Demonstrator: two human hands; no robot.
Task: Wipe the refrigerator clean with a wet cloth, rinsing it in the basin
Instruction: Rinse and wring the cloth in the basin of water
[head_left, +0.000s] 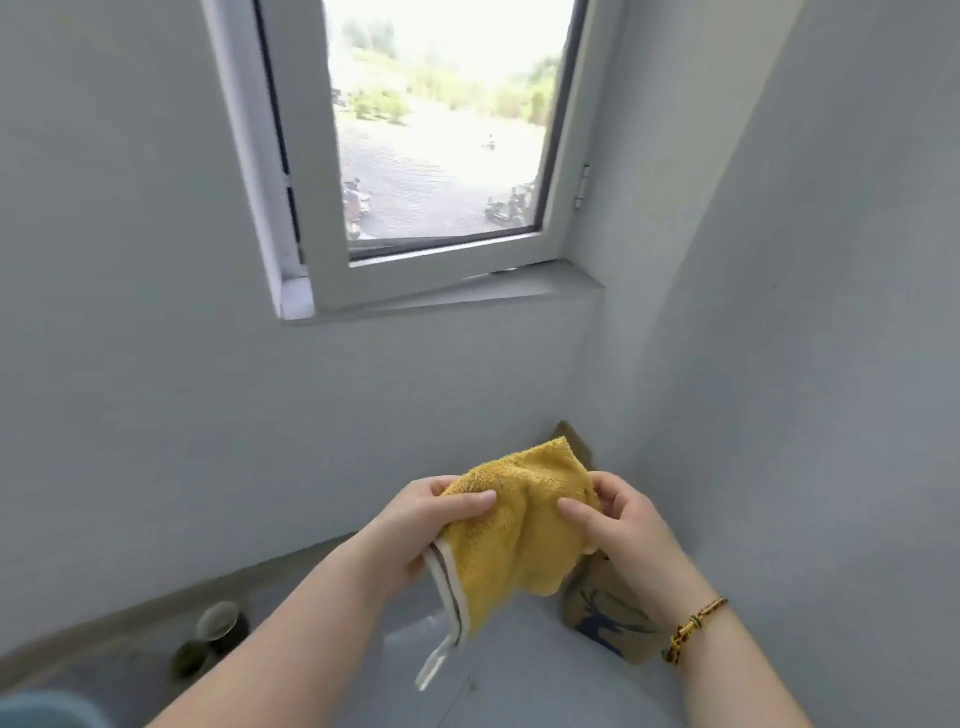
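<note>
A yellow terry cloth (511, 525) with a white edge strip and a hanging loop is held up in front of me with both hands. My left hand (431, 519) grips its left side, thumb pressed on the front. On the cloth's right side, my right hand (610, 512) pinches the fabric between thumb and fingers; a braided bracelet sits on that wrist. The cloth is bunched between the hands and hangs down below them. No refrigerator is in view. A blue rim (47, 709) at the bottom left corner may be the basin; I cannot tell.
A window (436, 130) with a grey sill is set in the wall ahead. A white wall (805, 312) rises at right. A brown paper bag (605, 613) stands in the corner on the grey floor. Two small round dark objects (213, 639) lie by the skirting at left.
</note>
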